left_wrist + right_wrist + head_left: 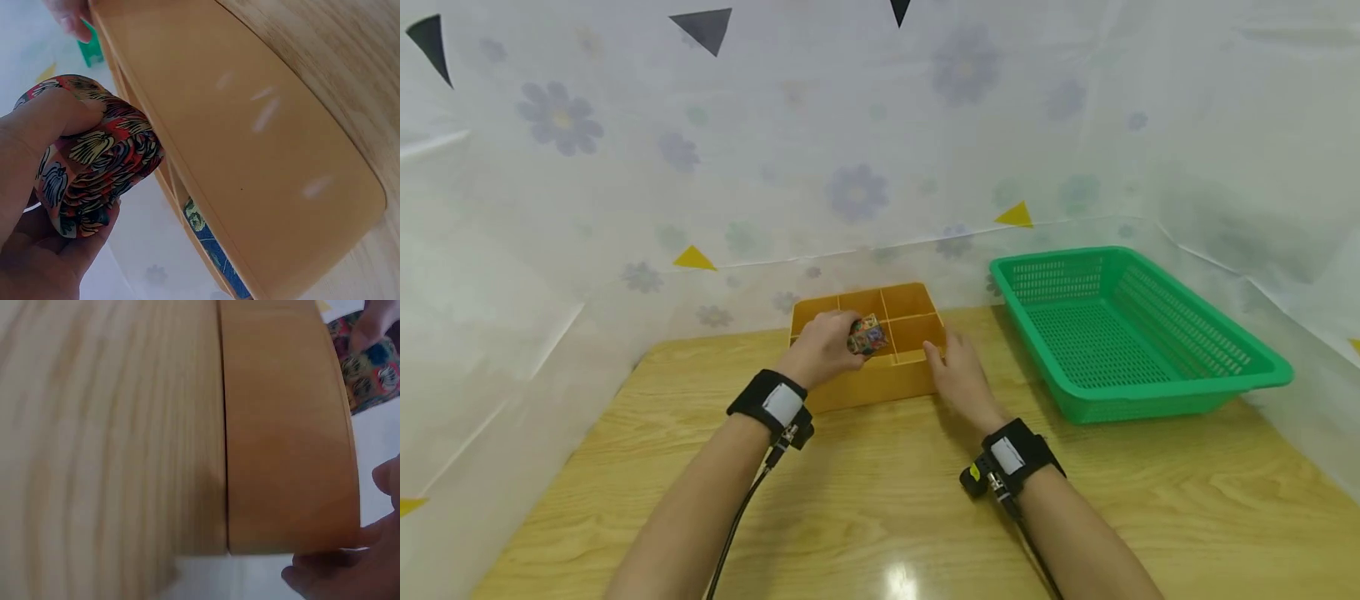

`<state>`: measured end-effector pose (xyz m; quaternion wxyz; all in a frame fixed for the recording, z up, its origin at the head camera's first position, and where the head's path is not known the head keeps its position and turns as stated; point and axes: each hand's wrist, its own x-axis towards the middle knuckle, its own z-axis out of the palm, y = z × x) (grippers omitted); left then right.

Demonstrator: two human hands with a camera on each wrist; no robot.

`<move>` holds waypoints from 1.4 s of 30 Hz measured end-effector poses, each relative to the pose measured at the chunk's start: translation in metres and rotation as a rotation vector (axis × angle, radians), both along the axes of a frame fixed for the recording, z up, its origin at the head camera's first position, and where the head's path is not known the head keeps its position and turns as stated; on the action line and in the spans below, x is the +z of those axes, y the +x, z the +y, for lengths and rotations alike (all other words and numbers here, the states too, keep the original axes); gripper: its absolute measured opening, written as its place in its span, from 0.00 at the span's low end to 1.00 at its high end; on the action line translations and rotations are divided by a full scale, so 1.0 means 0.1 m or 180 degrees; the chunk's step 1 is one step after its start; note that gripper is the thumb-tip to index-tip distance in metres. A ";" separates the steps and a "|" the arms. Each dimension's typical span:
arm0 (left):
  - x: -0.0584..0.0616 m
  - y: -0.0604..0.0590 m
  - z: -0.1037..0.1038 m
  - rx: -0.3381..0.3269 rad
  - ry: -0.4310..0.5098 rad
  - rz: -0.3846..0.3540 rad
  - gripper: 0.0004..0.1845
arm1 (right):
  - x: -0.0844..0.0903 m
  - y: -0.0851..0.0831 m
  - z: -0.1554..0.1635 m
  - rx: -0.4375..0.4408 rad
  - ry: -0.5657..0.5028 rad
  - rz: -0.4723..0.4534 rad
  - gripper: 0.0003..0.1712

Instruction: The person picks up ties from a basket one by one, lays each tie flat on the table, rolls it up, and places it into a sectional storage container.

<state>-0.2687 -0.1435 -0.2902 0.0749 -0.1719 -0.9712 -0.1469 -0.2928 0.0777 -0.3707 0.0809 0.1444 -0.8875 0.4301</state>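
gripping a patterned roll [94, 156], left hand [823, 346] hovers above the tray [880, 379]; right hand [958, 379] seemingly relaxed.

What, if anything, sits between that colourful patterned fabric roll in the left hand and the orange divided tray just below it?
Nothing visible does. The left hand holds the colourful patterned fabric roll right over the orange divided plastic tray. The right hand rests at the tray's near right corner, off to the side.
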 end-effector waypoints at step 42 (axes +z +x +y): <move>-0.33 -0.66 0.20 0.0160 -0.1012 -0.1264 0.09 | 0.07 0.02 -0.20 -0.0186 0.0698 -0.0231 0.36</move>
